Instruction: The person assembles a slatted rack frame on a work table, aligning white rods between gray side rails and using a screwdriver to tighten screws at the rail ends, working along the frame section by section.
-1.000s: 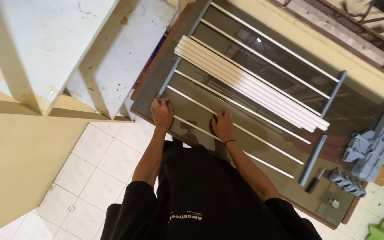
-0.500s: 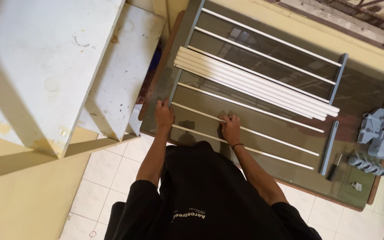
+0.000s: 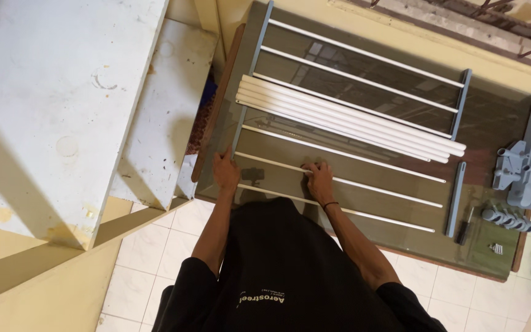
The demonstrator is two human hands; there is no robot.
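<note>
Plainly, no labels showed on the glass table (image 3: 493, 123); grey plastic parts (image 3: 527, 154) sat at its right edge, partly cut off. Your left hand (image 3: 226, 172) gripped the blue side rail (image 3: 250, 80) at the near-left corner. Your right hand (image 3: 319, 181) pressed flat on a white rod (image 3: 364, 184) beside it.

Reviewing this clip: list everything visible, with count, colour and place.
Glass-topped table: one, dark with wooden edge, centre.
Rack of white rods: one, blue-grey side bars, flat on the table.
Loose white tubes: a bundle, lying across the rack.
Loose blue-grey bar: one, right of the rods.
Grey plastic connector pieces: several, table's right end.
White concrete stair steps: left.
Left hand: on the rack's left bar.
Right hand: on a white rod.
</note>
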